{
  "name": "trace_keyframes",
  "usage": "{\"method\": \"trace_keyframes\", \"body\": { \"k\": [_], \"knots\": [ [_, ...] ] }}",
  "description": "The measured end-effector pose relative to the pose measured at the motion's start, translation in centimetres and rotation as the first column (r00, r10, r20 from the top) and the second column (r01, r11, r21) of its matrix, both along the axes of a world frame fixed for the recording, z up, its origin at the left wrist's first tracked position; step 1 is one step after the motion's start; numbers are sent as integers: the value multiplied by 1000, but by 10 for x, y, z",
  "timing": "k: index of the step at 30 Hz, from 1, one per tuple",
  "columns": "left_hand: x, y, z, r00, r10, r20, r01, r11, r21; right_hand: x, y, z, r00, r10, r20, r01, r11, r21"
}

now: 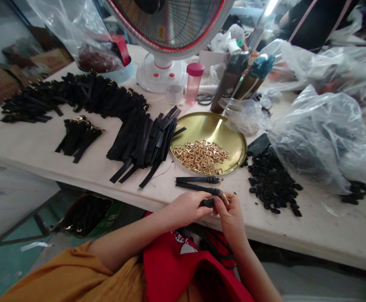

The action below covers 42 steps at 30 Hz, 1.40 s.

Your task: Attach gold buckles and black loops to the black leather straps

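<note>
Holding, left hand (187, 209): nearly closed; thumb and fingertips pinch a small black piece (207, 203) — probably to steady it.
Holding, right hand (232, 218): curled almost shut, thumb and fingertips at the right end of the black piece. A gold-coloured fitting (225, 199) shows at the fingertips; its attachment is hidden.
Strap pair: two black straps (195, 179) lie just beyond the hands, metal ends to the right, apparently aligned for tidy stacking.
Tray: the round tray (238, 151) bears loose gold-coloured fittings (201, 156); its rim presumably stops small parts scattering.
Strips: long black strips (138, 140) lie left of the tray, some overlapping its rim — likely within left-hand reach.
Small parts: black parts (272, 182) spread on the table (321, 237), right of the tray.
Fan: the fan (160, 77) stands behind the tray.
</note>
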<state>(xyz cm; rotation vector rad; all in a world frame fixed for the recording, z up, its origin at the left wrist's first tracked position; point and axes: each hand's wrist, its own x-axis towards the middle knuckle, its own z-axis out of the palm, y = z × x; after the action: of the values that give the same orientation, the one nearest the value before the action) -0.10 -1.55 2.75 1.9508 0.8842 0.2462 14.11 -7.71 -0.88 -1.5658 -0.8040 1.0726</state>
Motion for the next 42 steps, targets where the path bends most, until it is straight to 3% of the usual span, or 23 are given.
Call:
{"method": "trace_keyframes", "body": {
  "k": [3, 6, 13, 17, 19, 21, 24, 26, 31, 37, 42],
  "knots": [
    [1, 1, -7, 999, 19, 35, -18, 999, -34, 0, -1, 1, 986, 101, -134, -102, 995, 1],
    [-3, 3, -10, 997, 5, 74, 2, 995, -101, 1, -2, -1, 977, 146, -155, -148, 989, -2],
    [-4, -1, -7, 998, 30, 61, -24, 996, -91, -1, -2, -13, 997, 47, -57, -47, 999, 0],
    [-3, -6, -6, 996, -8, 84, 19, 992, -123, 7, -4, -11, 958, 223, -180, -244, 965, -100],
    [-4, -6, -7, 997, -5, 80, 19, 985, -174, 9, -7, -10, 947, 242, -214, -270, 956, -116],
    [-6, -5, -11, 995, 20, 93, 9, 952, -306, 8, -9, -10, 968, 191, -161, -209, 973, -101],
    [-9, -3, -18, 984, 87, 154, 15, 826, -564, 4, -12, -11, 988, 154, -6, -154, 987, -47],
    [-9, -3, -21, 974, 137, 182, 11, 769, -640, 3, -13, -10, 984, 164, 63, -164, 986, -14],
    [-7, -4, -21, 968, 152, 201, 17, 755, -655, 5, -16, -9, 973, 231, 19, -231, 973, -8],
    [-7, -2, -21, 965, 165, 204, 16, 739, -673, 3, -20, -12, 980, 197, -11, -197, 980, -11],
    [-6, -6, -23, 964, 214, 159, -42, 711, -702, 13, -20, -7, 943, 321, 81, -320, 947, -30]
  ]
}}
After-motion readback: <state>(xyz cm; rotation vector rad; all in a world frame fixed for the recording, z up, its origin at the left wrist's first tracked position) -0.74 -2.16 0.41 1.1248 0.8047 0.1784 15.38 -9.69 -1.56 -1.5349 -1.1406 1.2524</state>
